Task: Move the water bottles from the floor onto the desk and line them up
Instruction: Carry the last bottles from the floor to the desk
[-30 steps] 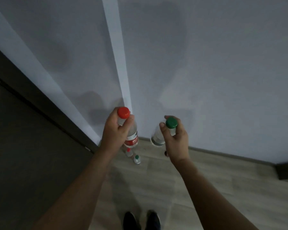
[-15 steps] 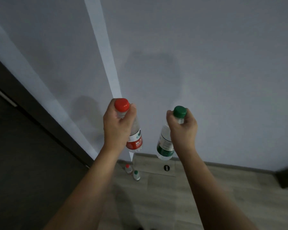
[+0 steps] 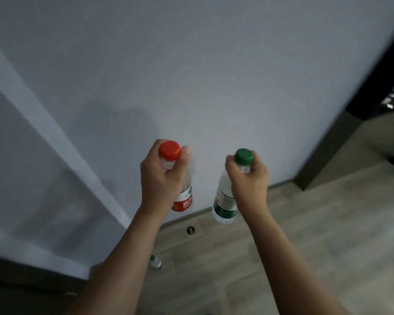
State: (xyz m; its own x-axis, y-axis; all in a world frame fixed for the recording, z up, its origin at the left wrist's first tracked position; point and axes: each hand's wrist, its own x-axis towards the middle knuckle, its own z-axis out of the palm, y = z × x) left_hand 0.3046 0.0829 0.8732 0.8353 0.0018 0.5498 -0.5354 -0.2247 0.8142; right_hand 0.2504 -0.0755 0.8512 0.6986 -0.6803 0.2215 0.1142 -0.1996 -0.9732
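Now the left hand (image 3: 162, 178) grips the red-capped bottle (image 3: 182, 194) and the right hand (image 3: 248, 180) the green-capped bottle (image 3: 224, 201), both by the neck, mid-frame; carrying them upright seems wise.

Dim, greyish light; soft shadows on the wall (image 3: 191, 64) above and left of the hands; edges bowed, slightly blurred.

The red-capped bottle (image 3: 184, 196) and green-capped bottle (image 3: 223, 201) carry labels, but their print is too blurred to read.
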